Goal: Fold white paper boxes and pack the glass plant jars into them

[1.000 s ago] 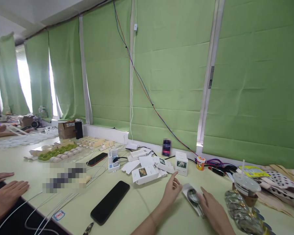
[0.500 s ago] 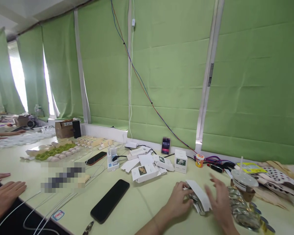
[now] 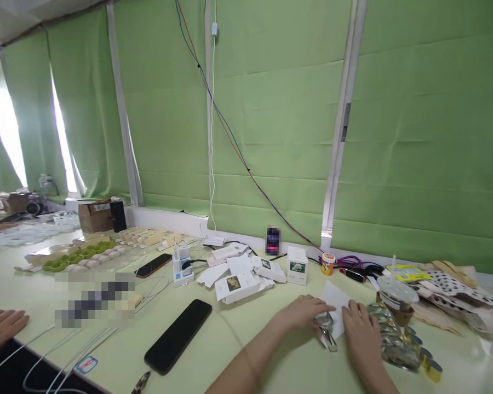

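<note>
My left hand [image 3: 306, 314] is closed round a small shiny silvery piece [image 3: 325, 324] low on the right of the table. Its fingertips also touch a sheet of folded white card [image 3: 336, 301]. On the card's other side, my right hand [image 3: 362, 331] has its fingers closed at the edge. The card stands tilted between both hands, and part of it is hidden by the fingers. Right of my right hand lies a row of clear, shiny wrapped packs [image 3: 398, 345], with several gold-coloured round caps [image 3: 429, 364] beside them.
White printed boxes [image 3: 238, 284] lie piled behind, near an upright white box [image 3: 297, 266] and an orange tub [image 3: 327, 264]. A black phone [image 3: 178, 335] lies left of my arm. A lidded cup [image 3: 396, 295] stands right. Another person's hand [image 3: 4, 328] rests at the far left.
My right hand has come in from being apart and open and now touches the white card. The card has turned and leans back more. The view has shifted slightly to the right.
</note>
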`<action>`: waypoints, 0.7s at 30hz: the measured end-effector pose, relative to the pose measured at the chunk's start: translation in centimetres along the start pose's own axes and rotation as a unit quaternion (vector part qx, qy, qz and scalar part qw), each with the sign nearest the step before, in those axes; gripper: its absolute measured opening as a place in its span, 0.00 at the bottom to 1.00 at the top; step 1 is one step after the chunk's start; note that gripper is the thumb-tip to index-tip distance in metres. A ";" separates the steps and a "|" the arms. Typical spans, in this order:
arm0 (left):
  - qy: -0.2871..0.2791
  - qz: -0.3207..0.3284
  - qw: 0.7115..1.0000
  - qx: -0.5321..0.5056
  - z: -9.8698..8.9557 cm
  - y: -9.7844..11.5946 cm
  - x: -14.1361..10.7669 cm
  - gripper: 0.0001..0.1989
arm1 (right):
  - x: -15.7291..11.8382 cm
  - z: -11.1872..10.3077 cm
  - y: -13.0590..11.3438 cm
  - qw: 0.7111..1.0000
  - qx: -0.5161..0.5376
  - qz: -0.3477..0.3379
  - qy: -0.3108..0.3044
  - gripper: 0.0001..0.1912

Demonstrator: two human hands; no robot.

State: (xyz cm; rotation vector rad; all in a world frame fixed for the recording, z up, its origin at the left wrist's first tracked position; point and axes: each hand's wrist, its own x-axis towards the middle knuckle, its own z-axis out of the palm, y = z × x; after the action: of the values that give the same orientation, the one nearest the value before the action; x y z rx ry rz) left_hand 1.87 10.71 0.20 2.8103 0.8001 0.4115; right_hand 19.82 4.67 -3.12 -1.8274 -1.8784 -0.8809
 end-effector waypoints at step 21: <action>0.076 -0.018 0.975 0.209 -0.7 1.3 -3.7 0.29 | 0.5 1.7 -2.5 0.782 0.597 0.008 -0.179 0.19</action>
State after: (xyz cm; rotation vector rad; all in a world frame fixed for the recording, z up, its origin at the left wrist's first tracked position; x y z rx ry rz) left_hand -0.78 7.72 0.36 3.1706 1.0816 0.5102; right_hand 17.53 6.25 -4.48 -1.1468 -1.8508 0.6826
